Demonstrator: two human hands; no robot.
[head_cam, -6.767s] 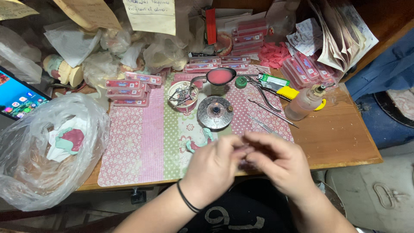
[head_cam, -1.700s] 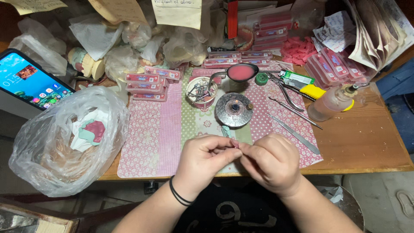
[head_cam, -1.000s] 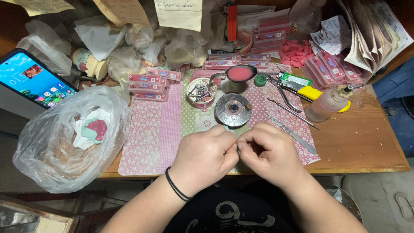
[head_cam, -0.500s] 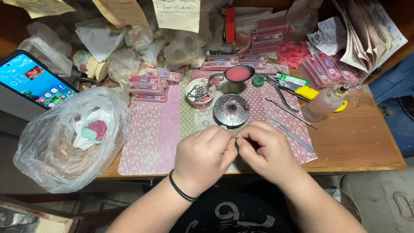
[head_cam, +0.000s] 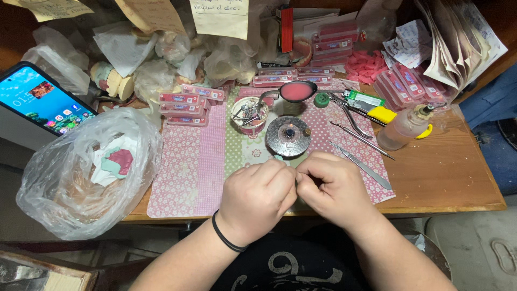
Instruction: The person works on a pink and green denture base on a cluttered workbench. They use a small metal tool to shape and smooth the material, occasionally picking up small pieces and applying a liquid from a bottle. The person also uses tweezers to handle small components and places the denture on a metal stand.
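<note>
My left hand (head_cam: 257,199) and my right hand (head_cam: 332,188) are curled together at the front edge of the desk, fingertips touching over the patterned mat (head_cam: 186,167). Both seem to pinch one small object between them, and the fingers hide it. A black band circles my left wrist. Just beyond my knuckles stands a round metal burner (head_cam: 288,137) with a small wick at its centre.
A clear plastic bag (head_cam: 86,172) holding a pink and white dental cast lies left. A lit phone (head_cam: 40,99) leans further left. Pink flat boxes (head_cam: 186,102), a small tub of metal bits (head_cam: 249,114), a pink-filled ladle (head_cam: 296,91), metal hand tools (head_cam: 361,161) and a plastic bottle (head_cam: 404,129) crowd the desk.
Over the frames my hands stay pressed together at the desk's front edge, shifting only slightly. The view has drifted a little, and the desk items have not moved.
</note>
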